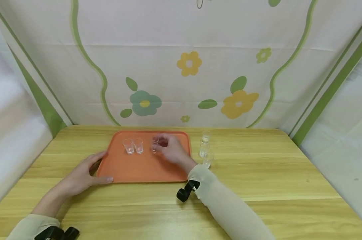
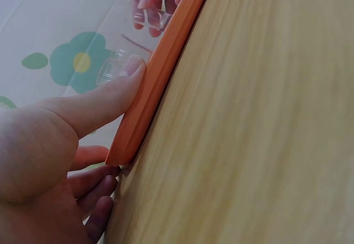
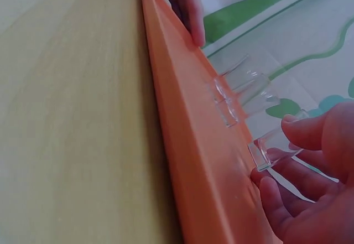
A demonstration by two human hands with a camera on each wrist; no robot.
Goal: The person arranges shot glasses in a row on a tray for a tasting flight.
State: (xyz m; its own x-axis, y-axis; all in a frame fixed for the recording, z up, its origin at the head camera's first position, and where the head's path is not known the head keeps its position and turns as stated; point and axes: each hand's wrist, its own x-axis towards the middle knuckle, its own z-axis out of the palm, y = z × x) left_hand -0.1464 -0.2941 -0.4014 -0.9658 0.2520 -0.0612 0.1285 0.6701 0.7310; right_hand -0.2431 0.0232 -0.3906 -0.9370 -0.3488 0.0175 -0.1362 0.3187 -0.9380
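right hand [image 1: 170, 148] pinches a glass [image 1: 154, 145]; left hand [image 1: 77, 176] grips the tray [image 1: 145, 170] by its near-left corner; two other glasses [image 1: 129, 146] stand on it.

head: high, forward and down, whole tray [image 1: 133, 170], cloth [image 1: 157, 66] behind
left wrist: close, low, tilted, facing right hand [image 1: 170, 148]
right wrist: close, low, tilted, facing left hand [image 1: 79, 176]
wrists share: tray, glasses [image 1: 138, 146]

No legible txt or nos. – just faint marks [image 1: 361, 70] on R-side cloth [image 1: 343, 113], too blurred to read.
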